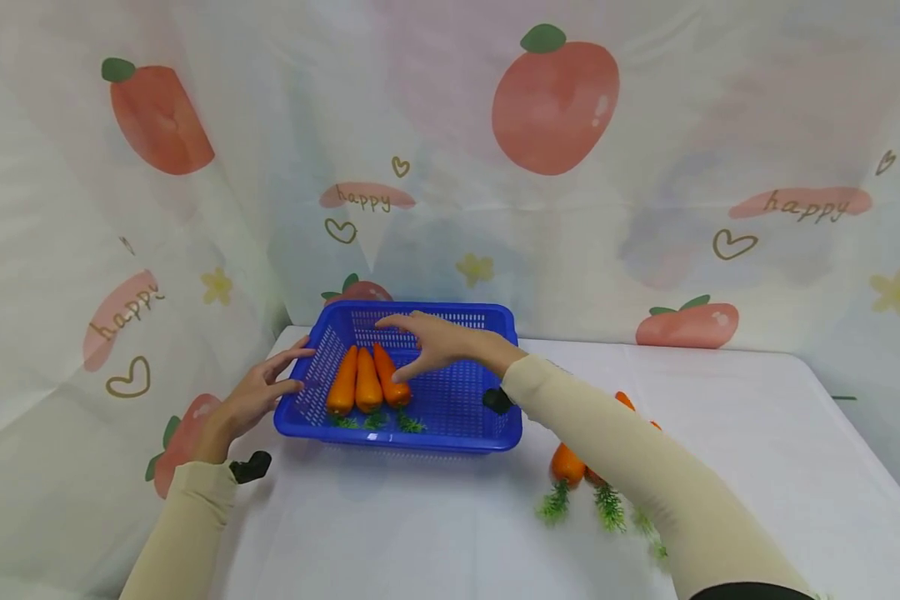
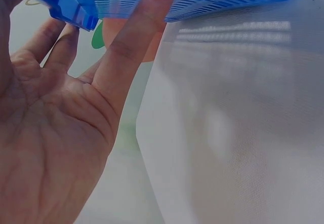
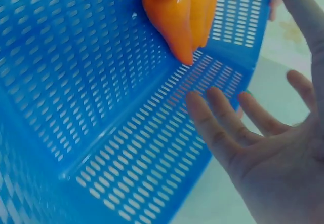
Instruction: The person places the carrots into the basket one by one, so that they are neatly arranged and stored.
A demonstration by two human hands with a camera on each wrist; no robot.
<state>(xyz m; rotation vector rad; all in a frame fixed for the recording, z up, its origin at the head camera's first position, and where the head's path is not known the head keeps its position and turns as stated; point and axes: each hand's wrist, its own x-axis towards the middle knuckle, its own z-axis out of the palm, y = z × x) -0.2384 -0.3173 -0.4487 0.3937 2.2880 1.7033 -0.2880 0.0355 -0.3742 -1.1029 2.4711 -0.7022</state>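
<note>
Three orange carrots [image 1: 367, 383] with green tops lie side by side in the left part of a blue perforated basket [image 1: 397, 439]. My left hand [image 1: 251, 398] is at the basket's left side, its fairly straight fingers right at the rim. In the left wrist view, one finger of that hand [image 2: 55, 127] reaches the basket's outer wall. Over the basket, just above and right of the carrots, my right hand [image 1: 442, 342] is spread with nothing in it. The right wrist view has its fingers [image 3: 212, 127] apart from the carrots [image 3: 169, 13], in front of the perforated wall.
More carrots [image 1: 567, 463] with green tops [image 1: 609, 507] lie on the white table [image 1: 390, 533] right of the basket, partly covered by the right sleeve [image 1: 630, 450]. A fruit-patterned curtain [image 1: 435, 108] stands behind and to the left.
</note>
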